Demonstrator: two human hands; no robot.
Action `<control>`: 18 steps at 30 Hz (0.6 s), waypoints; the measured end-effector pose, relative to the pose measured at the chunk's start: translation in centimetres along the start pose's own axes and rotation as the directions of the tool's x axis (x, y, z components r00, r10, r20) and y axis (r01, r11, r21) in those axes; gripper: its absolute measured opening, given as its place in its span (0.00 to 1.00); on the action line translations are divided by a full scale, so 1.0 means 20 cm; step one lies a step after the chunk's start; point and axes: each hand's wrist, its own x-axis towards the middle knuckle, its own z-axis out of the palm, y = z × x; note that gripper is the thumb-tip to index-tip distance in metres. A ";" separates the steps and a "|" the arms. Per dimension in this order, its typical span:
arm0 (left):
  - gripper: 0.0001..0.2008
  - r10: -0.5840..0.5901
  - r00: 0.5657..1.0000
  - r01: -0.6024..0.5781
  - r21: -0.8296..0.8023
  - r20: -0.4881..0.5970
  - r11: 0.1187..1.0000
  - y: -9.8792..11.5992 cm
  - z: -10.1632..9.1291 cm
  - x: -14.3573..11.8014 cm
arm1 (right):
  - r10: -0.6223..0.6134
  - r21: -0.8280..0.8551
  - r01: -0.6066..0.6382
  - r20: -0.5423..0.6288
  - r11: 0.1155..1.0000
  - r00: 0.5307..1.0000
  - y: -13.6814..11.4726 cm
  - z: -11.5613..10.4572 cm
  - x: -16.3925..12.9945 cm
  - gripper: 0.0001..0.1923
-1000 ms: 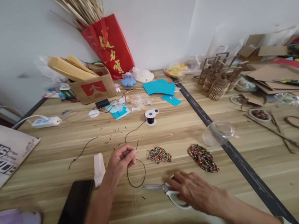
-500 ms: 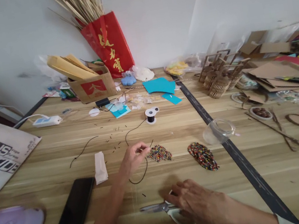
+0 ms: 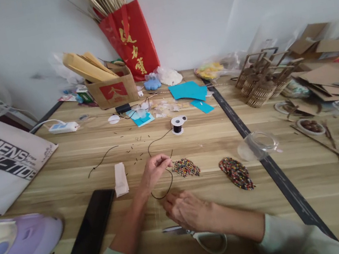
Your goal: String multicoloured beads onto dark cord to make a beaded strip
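Observation:
My left hand (image 3: pixel 156 168) is closed in a pinch on a thin black cord (image 3: pixel 171 186), which curves down in a loop below it. A short cord end sticks up past the fingertips. Just right of the fingers lies a pile of small multicoloured beads (image 3: pixel 187 167). My right hand (image 3: pixel 186 209) is over the table near the bottom of the cord loop, fingers curled together; their tips are hidden. Under its wrist lie scissors (image 3: pixel 211 242) with white handles, partly covered. The cord spool (image 3: pixel 176 125) stands behind the beads.
A coiled bead string (image 3: pixel 236 173) lies to the right, beside a clear plastic cup (image 3: pixel 256 146) on its side. At left are a black phone (image 3: pixel 91 225), a white paper strip (image 3: pixel 120 179) and a purple-white device (image 3: pixel 22 242). Small woven baskets (image 3: pixel 262 84) stand at back right.
My right hand has left the scissors and moved up and left toward the cord loop. The left hand keeps its pinch by the beads. The whole view has shifted slightly.

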 end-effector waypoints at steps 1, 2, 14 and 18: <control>0.10 -0.012 1.000 0.012 -0.024 -0.010 1.000 -0.01 0.00 0.00 | -0.001 -0.021 0.001 -0.004 1.000 1.000 -0.01 0.01 0.01 0.07; 0.10 -0.025 1.000 0.024 -0.049 -0.018 0.999 -0.03 0.00 0.00 | -0.006 -0.043 0.006 -0.001 0.999 1.000 -0.02 0.01 0.02 0.07; 0.15 -0.105 0.985 0.075 -0.205 -0.138 0.976 -0.19 0.02 0.02 | -0.092 -0.076 0.102 0.122 0.992 0.988 0.02 -0.11 0.03 0.08; 0.15 -0.126 0.983 0.095 -0.212 -0.135 0.973 -0.22 0.00 0.04 | -0.057 -0.094 0.068 0.113 0.993 0.992 0.11 -0.26 0.11 0.10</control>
